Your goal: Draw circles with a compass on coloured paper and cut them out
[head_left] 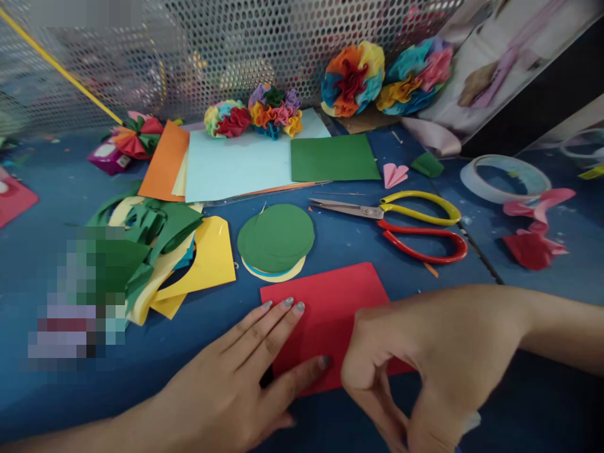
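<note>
A red sheet of paper (330, 302) lies on the blue table in front of me. My left hand (245, 365) rests flat on its left side, fingers stretched out and thumb spread on the paper. Over the paper's right edge, my right hand (425, 358) is bent down with its fingers curled towards the thumb. Its fingertips run out at the bottom of the view, so what they hold is hidden; a small whitish bit (472, 420) shows beside the hand. Beyond the red paper are a stack of green paper circles (278, 236) and scissors (382, 212) with yellow and red handles.
Green and yellow paper scraps (165, 233) are heaped at the left. Light blue paper (236, 167) and a green sheet (335, 157) lie behind, near ruffled paper flowers (353, 78) against a perforated metal panel (212, 56). A tape roll (504, 179) sits at the right.
</note>
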The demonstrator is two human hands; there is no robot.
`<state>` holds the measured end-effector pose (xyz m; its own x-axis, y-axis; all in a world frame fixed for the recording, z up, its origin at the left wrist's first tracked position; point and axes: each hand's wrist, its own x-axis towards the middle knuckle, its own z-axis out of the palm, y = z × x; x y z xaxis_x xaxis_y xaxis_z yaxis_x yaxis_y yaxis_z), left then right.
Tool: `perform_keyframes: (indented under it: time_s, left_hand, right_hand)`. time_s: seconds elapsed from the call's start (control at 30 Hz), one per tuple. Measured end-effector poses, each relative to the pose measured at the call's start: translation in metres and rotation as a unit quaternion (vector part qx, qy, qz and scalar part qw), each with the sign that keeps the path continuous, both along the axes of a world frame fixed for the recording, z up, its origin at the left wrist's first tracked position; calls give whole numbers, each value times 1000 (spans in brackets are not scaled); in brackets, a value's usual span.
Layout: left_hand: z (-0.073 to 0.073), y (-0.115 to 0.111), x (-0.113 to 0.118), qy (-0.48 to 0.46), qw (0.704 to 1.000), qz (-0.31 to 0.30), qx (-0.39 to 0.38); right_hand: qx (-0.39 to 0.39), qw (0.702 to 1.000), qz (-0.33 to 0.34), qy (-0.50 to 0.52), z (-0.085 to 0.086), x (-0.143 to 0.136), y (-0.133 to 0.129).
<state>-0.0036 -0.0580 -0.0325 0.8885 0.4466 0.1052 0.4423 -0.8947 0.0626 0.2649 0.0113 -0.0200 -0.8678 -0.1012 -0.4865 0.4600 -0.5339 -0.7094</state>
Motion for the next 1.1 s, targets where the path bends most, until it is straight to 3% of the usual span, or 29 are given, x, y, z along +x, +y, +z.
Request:
perform_keyframes:
  time_s: [0.17, 0.4, 0.73, 0.9, 1.1]
  left_hand:
    - [7, 17, -8, 63, 995, -38, -65]
    - [15, 23, -9, 111, 989, -54, -85]
    - [10, 36, -25, 10, 985, -145, -90]
    - [15, 28, -18, -17, 987, -138, -84]
    - [12, 19, -16, -1, 984, -170, -57]
  right_hand:
    - [-2, 1000, 7, -3, -10, 1, -1]
    - [-3, 1000, 27, -6, -17, 4, 1]
    - [-21, 998, 54, 23, -14, 4, 9]
    - [-15, 998, 55, 32, -13, 2, 9]
    - [-26, 996, 70, 44, -10, 5, 12]
